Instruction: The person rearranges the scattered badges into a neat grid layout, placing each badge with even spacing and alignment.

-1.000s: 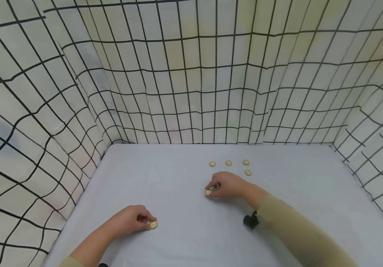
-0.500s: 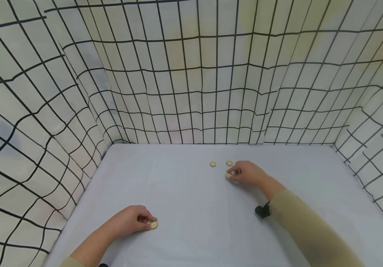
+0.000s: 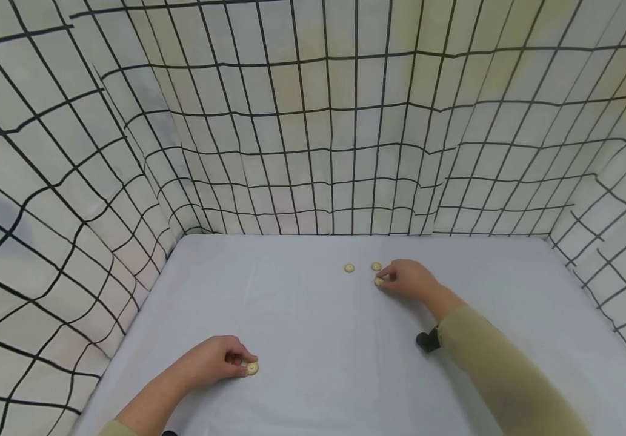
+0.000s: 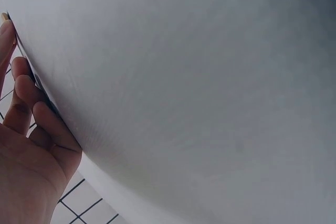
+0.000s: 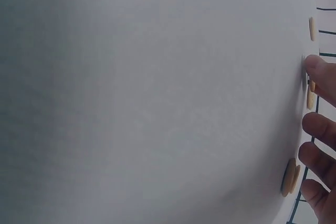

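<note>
My left hand (image 3: pixel 217 361) rests low on the table at the left, its thumb and index finger pinching the edge of a round cream button (image 3: pixel 252 367). Farther back and to the right, my right hand (image 3: pixel 411 281) pinches a similar button (image 3: pixel 379 281) between thumb and index finger. Just beyond those fingertips lies another button (image 3: pixel 376 266), and one more button (image 3: pixel 349 267) is to its left. In the right wrist view, two buttons (image 5: pixel 288 178) lie close together below the right hand's curled fingers; the hand hides them in the head view.
A white cloth covers the table (image 3: pixel 302 327). White walls with a black grid (image 3: pixel 313 139) rise at the back and both sides. A black wrist camera (image 3: pixel 428 340) sticks out from under the right sleeve.
My right hand has carried its button from mid-table to the right and back, toward the row of buttons, now covering the two rightmost. My left hand stays still.
</note>
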`<action>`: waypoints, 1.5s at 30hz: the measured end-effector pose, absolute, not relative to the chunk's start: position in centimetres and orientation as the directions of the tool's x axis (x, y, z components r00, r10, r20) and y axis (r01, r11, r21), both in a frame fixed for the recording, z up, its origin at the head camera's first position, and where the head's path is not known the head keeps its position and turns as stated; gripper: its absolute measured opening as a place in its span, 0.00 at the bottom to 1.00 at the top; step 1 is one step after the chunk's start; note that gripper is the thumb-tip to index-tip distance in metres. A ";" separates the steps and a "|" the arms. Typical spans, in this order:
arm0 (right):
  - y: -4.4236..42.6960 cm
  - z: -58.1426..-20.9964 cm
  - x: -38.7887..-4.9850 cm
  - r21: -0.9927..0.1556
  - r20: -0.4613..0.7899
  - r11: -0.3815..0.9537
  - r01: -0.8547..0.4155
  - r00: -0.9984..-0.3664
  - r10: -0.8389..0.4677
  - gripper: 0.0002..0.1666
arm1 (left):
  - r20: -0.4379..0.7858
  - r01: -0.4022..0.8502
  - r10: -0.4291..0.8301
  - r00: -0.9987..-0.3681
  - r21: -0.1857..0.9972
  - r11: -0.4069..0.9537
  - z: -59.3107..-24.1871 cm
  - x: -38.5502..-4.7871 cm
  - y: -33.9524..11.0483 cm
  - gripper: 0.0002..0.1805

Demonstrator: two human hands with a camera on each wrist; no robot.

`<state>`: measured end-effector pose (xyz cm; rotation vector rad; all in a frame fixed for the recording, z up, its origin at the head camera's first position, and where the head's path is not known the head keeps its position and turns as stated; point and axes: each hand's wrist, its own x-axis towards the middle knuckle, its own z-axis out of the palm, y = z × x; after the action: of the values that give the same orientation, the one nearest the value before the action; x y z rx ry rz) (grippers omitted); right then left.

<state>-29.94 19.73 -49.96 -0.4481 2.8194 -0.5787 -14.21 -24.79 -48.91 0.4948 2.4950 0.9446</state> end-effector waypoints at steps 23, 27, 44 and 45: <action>21.3 -49.5 -29.6 -0.447 -0.156 0.875 -0.187 -0.947 -0.282 0.24 | -0.263 0.182 0.453 -0.851 0.662 0.727 -49.1 -14.2 -24.7 0.09; 22.9 -49.5 -29.1 -0.456 -0.108 0.863 -0.217 -0.949 -0.295 0.21 | -0.262 0.183 0.454 -0.852 0.664 0.725 -49.0 -14.2 -24.8 0.10; 26.1 -49.9 -28.6 -0.531 -0.187 0.840 -0.111 -0.951 -0.244 0.21 | -0.248 0.213 0.466 -0.849 0.647 0.732 -48.7 -14.0 -24.6 0.11; 26.1 -49.9 -28.6 -0.533 -0.186 0.837 -0.121 -0.949 -0.255 0.21 | -0.247 0.217 0.467 -0.849 0.642 0.735 -48.7 -14.0 -24.6 0.11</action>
<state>-28.59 26.14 -49.92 -0.2881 2.7678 -0.7789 -13.98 -24.59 -48.68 0.5258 2.5426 0.8715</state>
